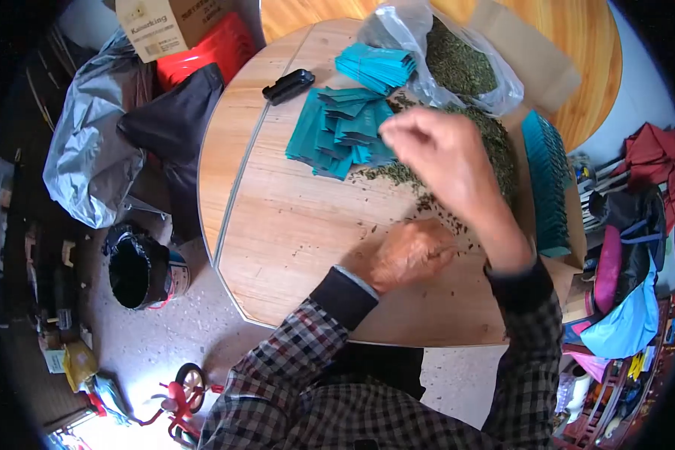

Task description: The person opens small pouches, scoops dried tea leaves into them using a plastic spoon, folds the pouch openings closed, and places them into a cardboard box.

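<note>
Currently, the hands are apart: the left hand [415,253] is curled low above the near part of the counter [270,232], and the right hand [441,150], blurred, is raised beside the dried leaf heap [500,146]. Whether either grips anything cannot be told. Loose teal packets [336,135] lie left of the heap, apparently for easy reach; the cardboard box [575,225] at right presumably keeps the packet row [546,184] orderly.

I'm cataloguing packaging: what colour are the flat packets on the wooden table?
The flat packets are teal, clearest in the head view.
</note>
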Available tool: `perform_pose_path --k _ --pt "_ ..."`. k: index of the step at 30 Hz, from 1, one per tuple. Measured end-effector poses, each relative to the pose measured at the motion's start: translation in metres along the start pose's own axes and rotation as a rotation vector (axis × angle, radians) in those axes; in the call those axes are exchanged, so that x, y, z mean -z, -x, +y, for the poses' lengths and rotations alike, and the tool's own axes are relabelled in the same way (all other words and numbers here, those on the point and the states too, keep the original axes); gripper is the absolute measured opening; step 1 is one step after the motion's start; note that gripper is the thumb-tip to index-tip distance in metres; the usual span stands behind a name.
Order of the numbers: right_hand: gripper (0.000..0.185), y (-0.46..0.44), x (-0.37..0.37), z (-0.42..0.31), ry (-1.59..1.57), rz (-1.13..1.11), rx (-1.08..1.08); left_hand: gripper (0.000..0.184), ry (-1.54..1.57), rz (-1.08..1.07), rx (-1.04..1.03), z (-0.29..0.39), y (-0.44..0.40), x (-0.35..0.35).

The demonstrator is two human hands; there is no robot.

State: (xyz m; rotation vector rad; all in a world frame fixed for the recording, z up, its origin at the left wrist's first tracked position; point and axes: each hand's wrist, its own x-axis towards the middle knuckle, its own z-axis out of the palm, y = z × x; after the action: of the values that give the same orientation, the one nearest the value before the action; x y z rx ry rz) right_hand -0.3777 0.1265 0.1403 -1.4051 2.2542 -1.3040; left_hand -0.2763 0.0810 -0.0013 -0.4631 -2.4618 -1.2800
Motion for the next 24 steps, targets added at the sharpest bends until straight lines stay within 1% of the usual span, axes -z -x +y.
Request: perform_pose_path --k 2,3,5,6,8,9,10,12,13,15,16,18,22,24 --pt "0.023 -0.044 -0.007 0.044 0.305 -0.002 -0.025 0.016 0.107 0.176 -0.038 -0.008 -0.002 -0.022" --pt "0.023 -0.062 -0.012 0.053 0.313 -0.007 -0.022 0.019 0.062 0.185 -0.061 -0.010 -0.003 -0.023" --pt "0.036 -0.092 -0.029 0.062 0.375 -0.024 -0.044 0.018 0.071 0.196 -0.048 -0.014 -0.002 -0.030" --pt "0.036 -0.104 -0.039 0.065 0.377 -0.027 -0.042 0.018 0.075 0.198 -0.037 -0.015 -0.001 -0.031" --pt "0.049 -0.126 -0.059 0.066 0.594 -0.021 -0.005 0.017 0.089 0.167 -0.030 -0.010 0.000 -0.020" --pt "0.052 -0.135 -0.065 0.063 0.626 -0.109 -0.059 0.017 0.102 0.133 -0.024 -0.008 0.001 -0.015" --pt "0.052 -0.141 -0.071 0.060 0.627 -0.113 -0.054 0.017 0.100 0.139 -0.022 -0.007 0.001 -0.010" --pt "0.040 -0.148 -0.079 0.059 0.753 -0.163 -0.072 0.016 0.051 0.074 0.017 -0.004 0.001 -0.006" --pt "0.040 -0.150 -0.082 0.062 0.754 -0.169 -0.072 0.016 0.055 0.078 0.020 -0.003 0.002 -0.008" --pt "0.030 -0.155 -0.086 0.066 0.817 -0.230 -0.067 0.016 0.074 0.087 0.003 -0.005 0.001 -0.010" --pt "0.030 -0.156 -0.087 0.067 0.819 -0.228 -0.064 0.016 0.072 0.090 0.000 -0.007 0.001 -0.013" --pt "0.023 -0.155 -0.087 0.067 0.862 -0.215 -0.077 0.016 0.108 0.165 -0.043 -0.008 0.001 -0.015" --pt "0.022 -0.155 -0.083 0.063 0.892 -0.212 -0.103 0.015 0.129 0.188 -0.048 -0.008 0.001 -0.015" --pt "0.023 -0.158 -0.077 0.062 0.834 -0.192 -0.111 0.013 0.075 0.181 -0.020 -0.010 0.000 -0.020"
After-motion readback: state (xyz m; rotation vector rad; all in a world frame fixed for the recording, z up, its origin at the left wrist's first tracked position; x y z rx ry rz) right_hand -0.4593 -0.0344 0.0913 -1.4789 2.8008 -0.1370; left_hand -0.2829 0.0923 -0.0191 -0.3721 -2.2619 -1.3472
